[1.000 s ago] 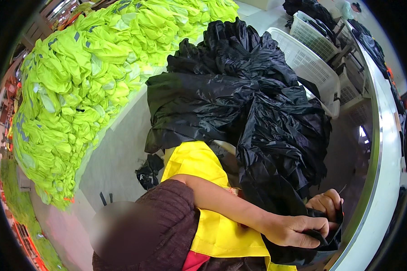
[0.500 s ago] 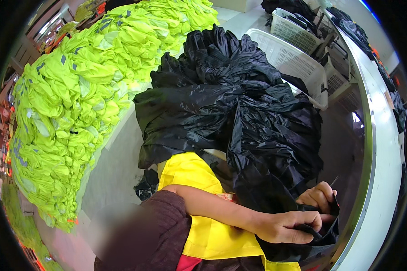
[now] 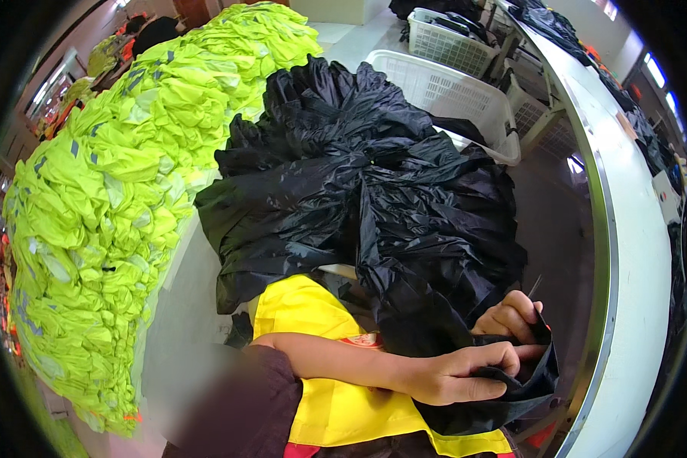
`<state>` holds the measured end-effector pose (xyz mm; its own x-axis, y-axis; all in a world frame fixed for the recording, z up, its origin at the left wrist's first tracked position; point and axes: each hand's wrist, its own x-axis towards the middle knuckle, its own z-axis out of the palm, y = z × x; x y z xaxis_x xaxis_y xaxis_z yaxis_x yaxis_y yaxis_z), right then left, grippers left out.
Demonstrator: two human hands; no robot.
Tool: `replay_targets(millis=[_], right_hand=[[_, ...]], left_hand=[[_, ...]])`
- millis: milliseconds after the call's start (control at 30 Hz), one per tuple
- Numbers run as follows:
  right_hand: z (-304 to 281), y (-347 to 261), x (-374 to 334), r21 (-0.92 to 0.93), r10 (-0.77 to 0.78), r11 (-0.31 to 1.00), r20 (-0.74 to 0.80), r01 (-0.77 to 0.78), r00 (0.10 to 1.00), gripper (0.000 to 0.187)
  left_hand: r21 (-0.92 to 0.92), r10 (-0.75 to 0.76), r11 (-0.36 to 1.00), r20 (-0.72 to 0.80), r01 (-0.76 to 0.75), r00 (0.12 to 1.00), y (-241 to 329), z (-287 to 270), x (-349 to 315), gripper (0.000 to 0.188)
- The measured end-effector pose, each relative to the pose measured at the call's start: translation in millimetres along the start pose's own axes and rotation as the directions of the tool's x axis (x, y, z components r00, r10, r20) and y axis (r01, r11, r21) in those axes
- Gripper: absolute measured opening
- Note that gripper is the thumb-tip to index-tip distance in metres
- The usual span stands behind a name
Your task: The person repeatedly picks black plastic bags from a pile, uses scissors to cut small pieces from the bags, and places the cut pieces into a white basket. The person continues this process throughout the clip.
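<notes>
My left hand [image 3: 462, 374] reaches in from the left, its forearm crossing the yellow apron. Its fingers are closed on an edge of black fabric [image 3: 473, 416], with one finger reaching into a fold. Just beyond it is my right hand [image 3: 507, 317], curled shut around a thin pointed metal tool [image 3: 536, 285]. Only the tool's tip shows above the fist, so its kind is hidden. The right forearm is out of sight behind the cloth. The fabric runs up into a large gathered heap of black garments [image 3: 359, 168] in front of me.
A long mound of neon yellow garments [image 3: 91, 252] lies on the left. White plastic baskets [image 3: 450, 99] stand beyond the black heap, some with dark cloth in them. A white table [image 3: 633, 252] with a metal edge curves along the right, dark garments on its far side.
The whole view has shifted, so the heap, baskets and hands appear farther left. Both hands keep their hold on the black fabric and the tool, with little movement relative to each other.
</notes>
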<state>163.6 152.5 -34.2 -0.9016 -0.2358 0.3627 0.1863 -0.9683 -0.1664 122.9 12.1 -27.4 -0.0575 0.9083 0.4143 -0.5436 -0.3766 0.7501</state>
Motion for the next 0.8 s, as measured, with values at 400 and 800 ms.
replay_targets(millis=[400,800], right_hand=[[-40,-8,-20,-0.412,-0.465,0.847,-0.267,0.337,0.844,0.018],[-76,9,-29,-0.923,-0.451,0.212,-0.385,-0.322,0.805,0.021]], left_hand=[[0.667,0.289,0.743,-0.385,0.048,0.876,19,-39,-23,0.012],[0.347,0.213,0.924,-0.817,0.163,0.536,-1,-106,-107,0.014]])
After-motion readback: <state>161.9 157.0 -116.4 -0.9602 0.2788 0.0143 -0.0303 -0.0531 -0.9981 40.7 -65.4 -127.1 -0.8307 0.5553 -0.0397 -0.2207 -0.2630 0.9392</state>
